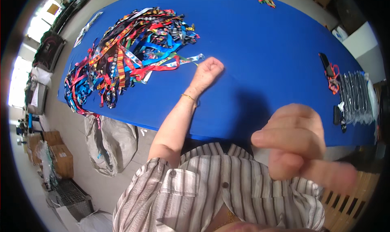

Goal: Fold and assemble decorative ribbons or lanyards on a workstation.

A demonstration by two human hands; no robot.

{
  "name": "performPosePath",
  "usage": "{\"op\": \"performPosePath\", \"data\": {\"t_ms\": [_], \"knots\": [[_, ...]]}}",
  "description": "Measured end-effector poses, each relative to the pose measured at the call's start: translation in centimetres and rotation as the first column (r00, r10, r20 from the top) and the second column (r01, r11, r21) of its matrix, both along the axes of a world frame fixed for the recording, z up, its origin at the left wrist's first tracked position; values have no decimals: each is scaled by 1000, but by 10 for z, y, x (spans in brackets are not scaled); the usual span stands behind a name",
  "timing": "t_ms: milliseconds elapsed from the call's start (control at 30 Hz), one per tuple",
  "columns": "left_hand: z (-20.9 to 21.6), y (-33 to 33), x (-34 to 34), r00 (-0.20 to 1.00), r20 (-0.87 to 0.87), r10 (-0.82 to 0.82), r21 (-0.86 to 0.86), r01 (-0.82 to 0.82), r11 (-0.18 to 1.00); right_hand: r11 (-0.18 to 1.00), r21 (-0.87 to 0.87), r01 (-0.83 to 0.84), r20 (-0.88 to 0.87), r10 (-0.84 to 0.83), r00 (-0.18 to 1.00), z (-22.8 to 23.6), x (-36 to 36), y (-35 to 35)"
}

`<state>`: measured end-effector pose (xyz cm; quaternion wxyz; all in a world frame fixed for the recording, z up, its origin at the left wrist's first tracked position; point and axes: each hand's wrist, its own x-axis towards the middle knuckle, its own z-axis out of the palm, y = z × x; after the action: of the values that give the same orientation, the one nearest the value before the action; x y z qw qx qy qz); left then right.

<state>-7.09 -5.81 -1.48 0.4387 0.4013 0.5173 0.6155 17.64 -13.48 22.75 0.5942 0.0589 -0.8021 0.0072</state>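
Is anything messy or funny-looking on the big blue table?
Yes. The colourful ribbons lie in a tangled heap, with some strands hanging over the edge of the blue table by the grey sack. The left hand is closed beside the heap. The right hand is raised close to the camera and blurry.

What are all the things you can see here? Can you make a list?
Table: one, blue cover, fills the middle.
Ribbon straps: one big tangled heap, many colours, on the table's left part.
Small strap bundle: one, many colours, far edge of the table.
Clear packets: one stack, see-through, right end of the table.
Dark things with orange cord: a few, beside the packets.
Grey sack: one, on the floor under the heap.
Cardboard boxes: a few, brown, floor at left.
Striped shirt: one, brown and white, bottom.
Left hand: closed fist, by the heap.
Right hand: blurred, close to camera; grip unclear.
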Motion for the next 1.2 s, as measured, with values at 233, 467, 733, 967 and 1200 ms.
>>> {"op": "performPosePath", "data": {"t_ms": [233,467,733,967,1200], "knots": [[9,-16,-7,993,-65,98,-98,-104,990,999,32,-41,-196,47,979,-19,87,37],[13,-7,7,997,-24,78,-111,-81,991,993,93,-68,-319,95,943,-25,118,88],[0,-15,4,994,-57,95,-46,-98,994,908,109,-405,240,371,897,-67,34,103],[7,-10,10,987,-161,29,-123,-49,991,962,-49,-268,369,267,890,-79,-25,90],[3,-5,3,993,-121,8,-121,-23,992,768,-341,-542,98,603,792,-29,-100,59]]}}
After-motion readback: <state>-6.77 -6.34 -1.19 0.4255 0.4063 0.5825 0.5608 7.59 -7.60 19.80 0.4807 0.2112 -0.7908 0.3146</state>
